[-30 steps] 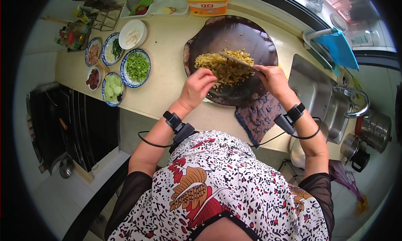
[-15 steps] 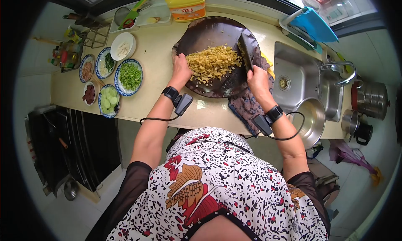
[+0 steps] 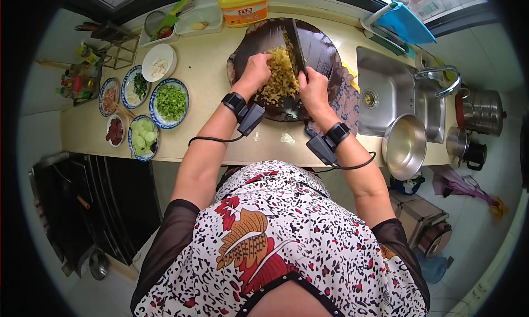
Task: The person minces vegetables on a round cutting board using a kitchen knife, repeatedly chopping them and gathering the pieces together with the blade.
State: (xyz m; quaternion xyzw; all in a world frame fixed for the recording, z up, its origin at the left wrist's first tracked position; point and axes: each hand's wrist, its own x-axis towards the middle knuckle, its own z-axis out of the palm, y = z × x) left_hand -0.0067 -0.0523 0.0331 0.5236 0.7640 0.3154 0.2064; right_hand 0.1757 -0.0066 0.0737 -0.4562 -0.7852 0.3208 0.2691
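A pile of yellowish-brown chopped pickled vegetable lies on the round, dark chopping board. My right hand grips the handle of a cleaver, whose blade stands on edge along the right side of the pile. At the pile's left side is my left hand, its bent fingers touching the pieces and its fingertips partly hidden. It holds no tool. Some bits lie scattered along the near part of the board. A patterned cloth sticks out from under the board's right side.
Left on the counter are plates of chopped greens and sliced green vegetable, plus a white bowl. A yellow jug stands behind the board. To the right are a sink and a metal basin.
The cleaver has moved left against the pile, which is now narrower. My left hand has shifted right and away from me, from the board's left edge onto the pile.
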